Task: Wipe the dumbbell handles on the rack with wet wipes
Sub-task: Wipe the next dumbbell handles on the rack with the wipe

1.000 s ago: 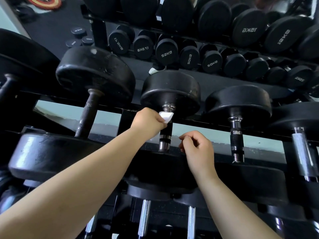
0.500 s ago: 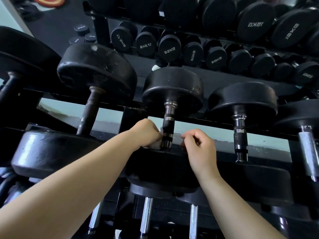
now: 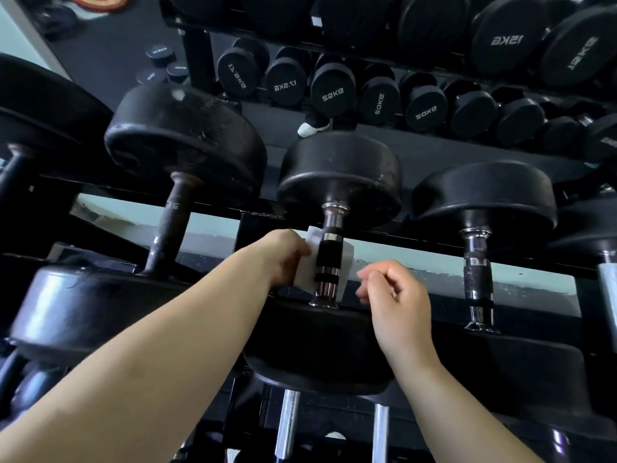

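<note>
A black dumbbell lies on the rack in the centre, its chrome and black handle (image 3: 329, 259) running away from me. A white wet wipe (image 3: 309, 265) is spread behind the handle, showing on both sides of it. My left hand (image 3: 283, 253) grips the wipe's left part against the handle. My right hand (image 3: 395, 292) hovers just right of the handle with its fingers curled, close to the wipe's right edge; the frame does not show whether it touches the wipe.
A rusty-handled dumbbell (image 3: 168, 235) lies to the left, and a chrome-handled one (image 3: 477, 279) to the right. More dumbbells hang on the lower tier (image 3: 287, 426). A mirror behind reflects rows of labelled dumbbells (image 3: 332, 91).
My left hand slid the wipe down the handle, then back to mid-handle, where the wipe now spreads open behind it. My right hand drifted slightly right of the handle.
</note>
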Available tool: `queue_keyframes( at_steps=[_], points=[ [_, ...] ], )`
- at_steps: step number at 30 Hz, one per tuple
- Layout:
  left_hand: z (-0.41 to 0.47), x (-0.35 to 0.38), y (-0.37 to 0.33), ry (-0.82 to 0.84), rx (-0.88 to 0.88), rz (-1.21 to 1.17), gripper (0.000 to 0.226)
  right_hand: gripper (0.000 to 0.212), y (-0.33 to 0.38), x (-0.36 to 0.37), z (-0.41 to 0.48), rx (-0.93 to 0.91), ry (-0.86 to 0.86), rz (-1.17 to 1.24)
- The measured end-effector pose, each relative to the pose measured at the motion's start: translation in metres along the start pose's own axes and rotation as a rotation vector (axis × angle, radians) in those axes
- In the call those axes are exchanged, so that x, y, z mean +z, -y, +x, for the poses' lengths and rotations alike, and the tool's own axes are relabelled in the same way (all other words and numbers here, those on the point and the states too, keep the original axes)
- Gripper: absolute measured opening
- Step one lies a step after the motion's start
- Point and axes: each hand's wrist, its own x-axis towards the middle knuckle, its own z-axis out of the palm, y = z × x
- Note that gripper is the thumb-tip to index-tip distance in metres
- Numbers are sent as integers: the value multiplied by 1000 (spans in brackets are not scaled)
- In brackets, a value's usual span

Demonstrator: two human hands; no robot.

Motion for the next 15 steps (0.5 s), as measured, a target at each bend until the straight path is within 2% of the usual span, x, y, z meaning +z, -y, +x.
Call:
queue_keyframes(
  at_steps=[3, 8, 10, 13, 15],
  points=[
    [0, 0, -6, 21, -11, 60, 29, 31, 2, -1, -1, -12, 11, 9],
    [8, 0, -26, -12, 170, -96, 31, 32, 3, -1, -1, -33, 37, -13],
    [6, -1, -15, -14, 137, -21, 28, 30, 3, -1, -1, -27, 29, -20],
    [2, -6, 7, 99, -8, 171, 31, 30, 2, 0, -1, -11, 21, -29],
    [2, -7, 8, 117, -18, 224, 33, 29, 1, 0, 0, -7, 24, -44]
  ],
)
